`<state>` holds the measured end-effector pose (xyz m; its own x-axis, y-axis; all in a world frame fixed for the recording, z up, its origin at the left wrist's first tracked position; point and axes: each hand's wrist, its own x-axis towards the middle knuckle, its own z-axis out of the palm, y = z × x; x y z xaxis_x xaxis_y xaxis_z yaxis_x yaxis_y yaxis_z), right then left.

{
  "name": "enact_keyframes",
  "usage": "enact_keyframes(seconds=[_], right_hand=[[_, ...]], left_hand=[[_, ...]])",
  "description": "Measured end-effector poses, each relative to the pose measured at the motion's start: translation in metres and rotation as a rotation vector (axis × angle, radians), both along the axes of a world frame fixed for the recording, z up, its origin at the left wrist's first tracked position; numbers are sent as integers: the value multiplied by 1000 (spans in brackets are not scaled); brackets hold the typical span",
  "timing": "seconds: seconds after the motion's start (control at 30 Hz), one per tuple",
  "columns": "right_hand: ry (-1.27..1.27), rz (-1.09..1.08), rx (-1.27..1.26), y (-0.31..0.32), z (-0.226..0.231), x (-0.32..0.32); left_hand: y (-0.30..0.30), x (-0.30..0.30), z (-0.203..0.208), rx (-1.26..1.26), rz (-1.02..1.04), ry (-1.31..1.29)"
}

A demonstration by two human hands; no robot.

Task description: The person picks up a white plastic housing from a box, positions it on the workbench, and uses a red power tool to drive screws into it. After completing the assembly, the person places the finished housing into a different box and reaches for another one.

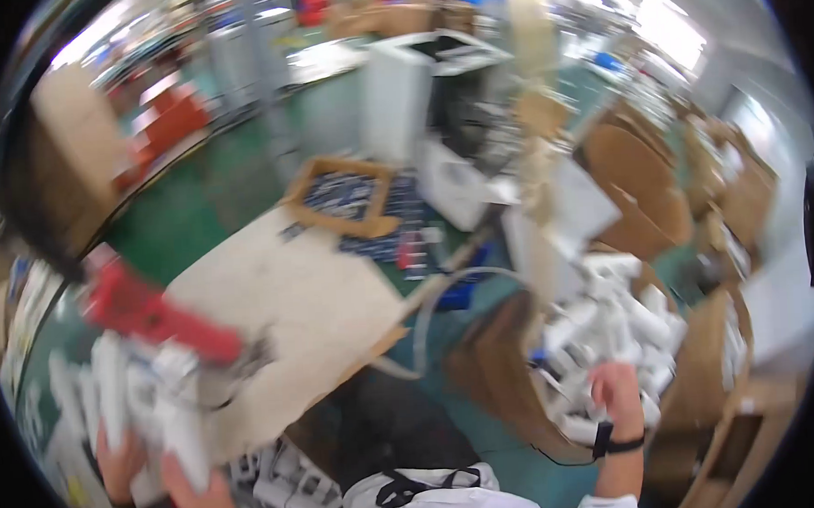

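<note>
My right hand (614, 388), a black band on its wrist, reaches into a heap of white plastic parts (614, 313). Its fingers curl down among them, and blur hides what they hold. At the lower left, what looks like my left hand (198, 495) is closed round a long white plastic part (186, 436). Another hand (121, 462) with a dark wrist band grips a white part right beside it. That one seems to be a co-worker's, though their body is out of view. A red tool or fixture (160, 315) lies just beyond these hands.
A beige sheet-topped table (282, 305) spreads ahead on the left. Small parts fill a shallow cardboard tray (383, 220). The heap's brown carton (493, 355) stands to my right, near other cartons (636, 185). More whitish parts (285, 482) sit below the table edge. A pale hose (421, 330) curves across the middle.
</note>
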<state>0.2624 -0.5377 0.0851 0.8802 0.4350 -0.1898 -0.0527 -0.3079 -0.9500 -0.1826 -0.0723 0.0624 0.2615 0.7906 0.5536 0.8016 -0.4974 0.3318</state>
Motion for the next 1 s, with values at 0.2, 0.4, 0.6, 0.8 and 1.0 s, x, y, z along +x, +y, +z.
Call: enact_keyframes(seconds=[0.2,0.4,0.6,0.8,1.0], right_hand=[[-329,1002,298,263,104,-92],[-348,595,608,502,128,-127],[-376,545,687,504,110,-126],[-391,330,780,435,139,-88],[-346,261,765,401,153,-81]], left_hand=[[-8,44,22,20,74,-28],[-17,55,21,85,63,-72],[-41,60,22,119,-9,18],[-57,117,-5,108,-254,93],[-82,180,17,-476,-500,206]])
